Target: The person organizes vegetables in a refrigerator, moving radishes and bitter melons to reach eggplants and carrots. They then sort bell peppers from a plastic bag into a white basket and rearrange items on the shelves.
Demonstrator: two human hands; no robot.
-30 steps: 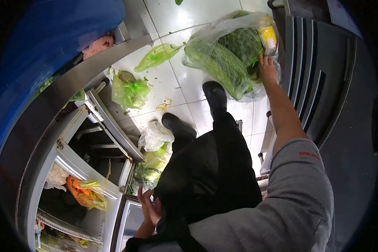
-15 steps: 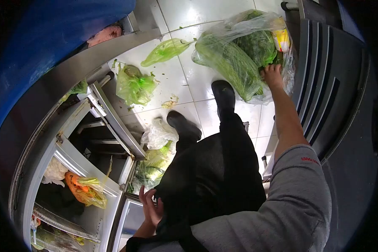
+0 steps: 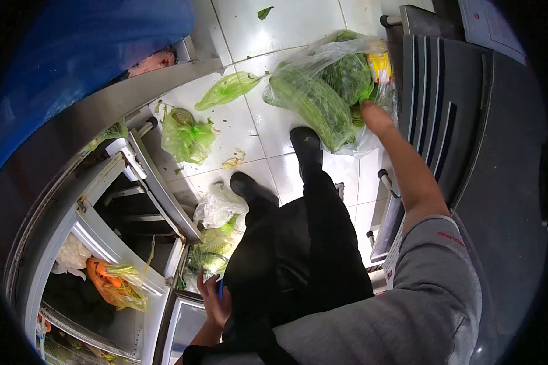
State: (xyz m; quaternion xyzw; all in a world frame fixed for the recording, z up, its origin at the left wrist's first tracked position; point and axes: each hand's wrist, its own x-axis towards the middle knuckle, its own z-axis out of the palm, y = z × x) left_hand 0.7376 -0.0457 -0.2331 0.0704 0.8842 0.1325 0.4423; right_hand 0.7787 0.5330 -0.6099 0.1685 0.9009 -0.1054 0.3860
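At two o'clock, right hand (image 3: 379, 118) at clear bag (image 3: 313, 61)

Its fingertips, visible on the leafy greens (image 3: 349, 76) earlier, are now hidden, so their spread and grip cannot be told. Around the greens, at one o'clock on the floor, lies the bag. Toward seven, the left hand (image 3: 215, 302) keeps its fingers loosely parted beside black clothing (image 3: 289, 264).
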